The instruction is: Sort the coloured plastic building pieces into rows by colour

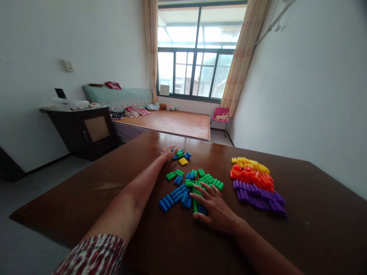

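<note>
My left hand [169, 152] reaches to the far side of the table, its fingers stretched out over the edge of a small cluster of blue and green plastic pieces [179, 154]. Two or so yellow pieces [183, 161] lie just in front of that cluster. My right hand [213, 202] is spread palm down on a group of green plastic pieces [210, 178], hiding part of them. Left of it lie several short, tube-like blue pieces [173, 195]. A few more green pieces [171, 176] sit between both hands.
On the right of the brown table [137, 248], yellow pieces [250, 164], orange pieces [252, 177] and purple pieces [259, 196] lie in colour-sorted rows. Beyond stand a bed [177, 121], a dark cabinet [94, 130] and a pink chair [220, 111].
</note>
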Demonstrator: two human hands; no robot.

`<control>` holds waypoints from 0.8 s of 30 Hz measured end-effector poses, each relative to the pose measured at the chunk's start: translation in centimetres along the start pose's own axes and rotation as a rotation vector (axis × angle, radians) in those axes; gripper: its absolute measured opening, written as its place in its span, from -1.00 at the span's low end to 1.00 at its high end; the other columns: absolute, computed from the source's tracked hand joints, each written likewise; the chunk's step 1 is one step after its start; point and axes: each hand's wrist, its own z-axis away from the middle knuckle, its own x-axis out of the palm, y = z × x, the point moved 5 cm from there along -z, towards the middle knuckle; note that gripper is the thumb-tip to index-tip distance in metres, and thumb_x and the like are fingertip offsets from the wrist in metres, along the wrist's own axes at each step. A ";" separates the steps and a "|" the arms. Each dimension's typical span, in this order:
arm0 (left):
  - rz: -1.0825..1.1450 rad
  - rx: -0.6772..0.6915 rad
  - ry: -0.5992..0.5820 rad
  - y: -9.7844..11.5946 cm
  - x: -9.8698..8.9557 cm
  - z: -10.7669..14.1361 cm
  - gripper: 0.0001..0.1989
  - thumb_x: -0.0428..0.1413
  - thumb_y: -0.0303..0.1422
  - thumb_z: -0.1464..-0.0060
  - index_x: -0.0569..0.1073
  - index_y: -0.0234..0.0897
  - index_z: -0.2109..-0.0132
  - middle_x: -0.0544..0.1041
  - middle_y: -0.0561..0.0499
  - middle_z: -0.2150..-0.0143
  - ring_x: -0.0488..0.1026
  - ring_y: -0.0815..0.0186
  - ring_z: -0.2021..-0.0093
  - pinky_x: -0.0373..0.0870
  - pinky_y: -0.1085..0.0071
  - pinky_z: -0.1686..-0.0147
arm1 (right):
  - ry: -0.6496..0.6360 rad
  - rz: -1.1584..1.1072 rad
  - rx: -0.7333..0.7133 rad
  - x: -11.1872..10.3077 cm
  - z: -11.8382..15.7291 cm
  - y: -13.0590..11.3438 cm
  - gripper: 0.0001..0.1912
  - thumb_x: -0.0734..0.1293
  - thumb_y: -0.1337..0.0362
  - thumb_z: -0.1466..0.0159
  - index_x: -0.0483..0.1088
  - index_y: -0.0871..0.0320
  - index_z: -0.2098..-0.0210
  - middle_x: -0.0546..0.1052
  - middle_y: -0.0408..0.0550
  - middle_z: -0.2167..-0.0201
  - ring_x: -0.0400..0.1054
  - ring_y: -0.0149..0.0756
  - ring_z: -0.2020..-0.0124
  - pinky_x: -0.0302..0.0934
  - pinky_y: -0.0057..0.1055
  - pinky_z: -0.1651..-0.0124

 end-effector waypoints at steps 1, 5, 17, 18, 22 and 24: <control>-0.011 0.003 -0.059 0.4 0.7 -0.3 -0.48 0.03 -0.05 -0.16 0.38 -0.13 -0.20 0.33 -0.16 -0.28 0.21 -0.02 -0.29 0.11 -0.03 -0.23 | -0.003 -0.010 0.000 -0.1 0.0 0.3 -0.36 0.15 -0.20 -0.28 0.14 -0.19 -0.29 0.12 -0.16 -0.37 -0.12 0.00 -0.38 -0.26 0.17 -0.33; 0.029 0.182 -0.190 2.9 2.7 0.5 -0.49 0.12 -0.12 -0.08 0.44 -0.15 -0.15 0.35 -0.13 -0.26 0.26 0.06 -0.26 0.14 0.13 -0.24 | 0.024 -0.064 -0.004 -0.3 0.2 1.2 -0.36 0.19 -0.22 -0.24 0.19 -0.20 -0.26 0.21 -0.14 -0.33 -0.05 -0.03 -0.35 -0.26 0.11 -0.34; 0.259 0.357 -0.141 8.7 -0.4 9.6 -0.58 -0.01 -0.36 -0.12 0.46 -0.26 -0.12 0.57 -0.05 -0.02 0.45 0.22 -0.07 0.31 0.27 -0.15 | 0.316 -0.215 -0.023 0.4 0.3 3.5 -0.47 0.32 -0.02 -0.24 0.34 0.05 -0.14 0.41 0.02 -0.15 0.22 -0.09 -0.17 0.10 -0.08 -0.23; 0.276 0.341 -0.130 8.8 -0.8 10.0 -0.58 -0.01 -0.37 -0.11 0.46 -0.27 -0.10 0.57 -0.05 -0.01 0.46 0.22 -0.07 0.31 0.26 -0.15 | 0.338 -0.238 -0.027 0.4 0.3 3.7 -0.52 0.31 0.03 -0.26 0.36 0.06 -0.12 0.43 0.02 -0.13 0.24 -0.11 -0.15 0.13 -0.11 -0.21; 0.275 0.284 -0.108 8.1 -1.7 11.4 -0.64 0.07 -0.41 -0.01 0.55 -0.29 0.03 0.53 -0.08 -0.10 0.42 0.18 -0.13 0.26 0.24 -0.20 | 0.405 -0.316 -0.018 0.4 0.1 4.3 -0.68 0.25 0.19 -0.32 0.40 0.08 -0.04 0.49 0.02 -0.03 0.29 -0.17 -0.10 0.18 -0.16 -0.17; 0.270 0.223 -0.091 7.5 -2.0 12.0 -0.67 0.09 -0.41 0.01 0.56 -0.27 0.07 0.53 -0.07 -0.10 0.42 0.17 -0.13 0.27 0.23 -0.20 | 0.420 -0.342 -0.007 0.4 0.0 4.5 -0.70 0.22 0.23 -0.32 0.41 0.09 -0.01 0.51 0.02 0.01 0.31 -0.18 -0.08 0.20 -0.16 -0.16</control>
